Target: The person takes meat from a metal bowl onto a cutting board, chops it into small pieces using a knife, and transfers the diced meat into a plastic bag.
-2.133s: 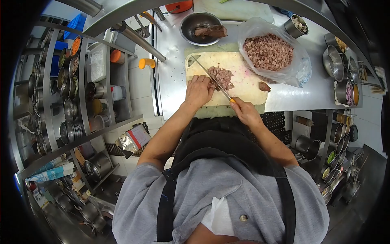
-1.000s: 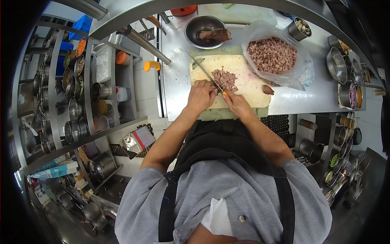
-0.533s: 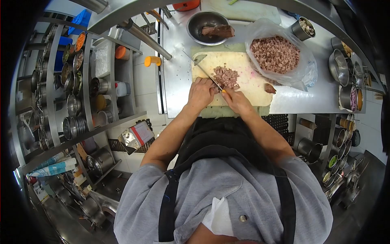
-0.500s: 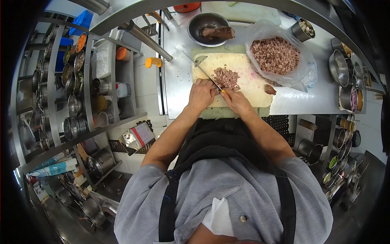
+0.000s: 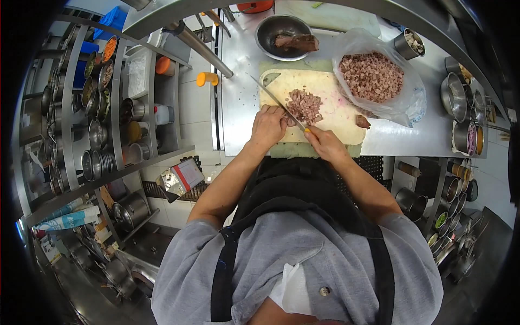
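The right hand (image 5: 327, 144) has its fingers closed around the knife (image 5: 279, 103) handle, the blade slanting away leftward across the board (image 5: 338, 127). The left hand (image 5: 267, 129) lies beside the blade, fingers bent and pressed together over a bit of meat (image 5: 291, 122); how firmly they pinch it cannot be told. Across the blade sits a diced pile (image 5: 305, 106), with a chunk (image 5: 363, 122) near the board's right edge. Beyond, on the desk (image 5: 236, 111), stand a bowl (image 5: 265, 40) holding a larger piece (image 5: 298, 43) and a bag (image 5: 413, 105) of diced meat (image 5: 372, 77).
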`<action>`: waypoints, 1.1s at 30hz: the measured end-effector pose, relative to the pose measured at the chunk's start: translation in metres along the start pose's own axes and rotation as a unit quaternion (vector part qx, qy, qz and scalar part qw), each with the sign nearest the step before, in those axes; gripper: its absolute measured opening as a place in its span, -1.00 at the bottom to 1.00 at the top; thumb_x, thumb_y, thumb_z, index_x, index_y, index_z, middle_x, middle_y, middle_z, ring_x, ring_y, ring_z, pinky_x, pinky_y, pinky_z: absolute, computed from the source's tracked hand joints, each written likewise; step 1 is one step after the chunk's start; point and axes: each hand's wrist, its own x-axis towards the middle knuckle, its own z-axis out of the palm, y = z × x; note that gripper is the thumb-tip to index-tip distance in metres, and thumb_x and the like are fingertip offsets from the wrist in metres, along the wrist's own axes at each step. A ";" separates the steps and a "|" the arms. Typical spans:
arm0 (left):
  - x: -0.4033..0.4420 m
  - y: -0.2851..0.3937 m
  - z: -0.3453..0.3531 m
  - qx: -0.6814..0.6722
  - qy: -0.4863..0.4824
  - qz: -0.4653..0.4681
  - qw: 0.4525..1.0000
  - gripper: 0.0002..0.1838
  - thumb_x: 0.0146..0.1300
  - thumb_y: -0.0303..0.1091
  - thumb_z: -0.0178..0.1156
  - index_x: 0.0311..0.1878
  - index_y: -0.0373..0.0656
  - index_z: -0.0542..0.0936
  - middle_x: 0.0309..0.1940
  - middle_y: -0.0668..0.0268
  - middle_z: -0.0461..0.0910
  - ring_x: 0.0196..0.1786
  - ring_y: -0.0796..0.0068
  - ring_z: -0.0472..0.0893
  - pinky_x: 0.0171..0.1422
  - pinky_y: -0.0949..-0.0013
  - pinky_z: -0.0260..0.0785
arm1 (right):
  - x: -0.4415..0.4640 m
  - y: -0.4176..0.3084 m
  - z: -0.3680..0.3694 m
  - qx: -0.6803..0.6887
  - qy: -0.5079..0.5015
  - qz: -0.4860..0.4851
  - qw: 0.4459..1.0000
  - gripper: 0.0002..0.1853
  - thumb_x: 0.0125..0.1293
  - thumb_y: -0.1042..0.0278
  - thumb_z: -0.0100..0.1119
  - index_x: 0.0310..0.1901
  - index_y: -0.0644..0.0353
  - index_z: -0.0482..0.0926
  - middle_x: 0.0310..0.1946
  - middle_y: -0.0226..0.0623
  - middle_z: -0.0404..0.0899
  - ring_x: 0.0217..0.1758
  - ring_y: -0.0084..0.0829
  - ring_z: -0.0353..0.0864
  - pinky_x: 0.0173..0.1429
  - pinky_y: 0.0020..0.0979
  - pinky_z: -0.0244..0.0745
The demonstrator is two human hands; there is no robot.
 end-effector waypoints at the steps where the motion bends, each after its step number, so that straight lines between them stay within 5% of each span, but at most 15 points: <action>1: -0.002 0.001 -0.001 0.001 -0.007 -0.001 1.000 -0.83 0.15 -0.41 0.27 -0.19 -0.22 0.63 -0.23 0.12 0.66 -0.03 0.03 0.58 0.07 0.06 0.46 | 0.005 0.002 0.010 -0.003 0.006 -0.004 1.000 -0.67 0.55 0.09 0.04 0.02 0.20 0.57 -0.37 0.18 0.64 -0.23 0.23 0.64 -0.12 0.07 0.48; 5: -0.002 0.000 -0.003 0.005 -0.012 0.003 1.000 -0.81 0.14 -0.43 0.26 -0.16 -0.24 0.63 -0.20 0.12 0.65 0.00 0.05 0.58 0.09 0.07 0.46 | 0.016 0.009 0.028 0.006 0.064 -0.039 0.997 -0.68 0.55 0.09 0.05 0.01 0.20 0.57 -0.40 0.19 0.64 -0.25 0.24 0.63 -0.14 0.08 0.48; 33: -0.011 -0.004 -0.014 -0.015 0.008 -0.031 0.999 -0.77 0.10 -0.47 0.34 -0.15 -0.27 0.63 -0.24 0.07 0.64 -0.07 -0.02 0.58 0.06 0.04 0.47 | -0.009 -0.010 0.001 0.010 0.019 -0.033 0.999 -0.67 0.52 0.11 0.11 0.08 0.19 0.60 -0.39 0.17 0.64 -0.25 0.20 0.66 -0.12 0.03 0.51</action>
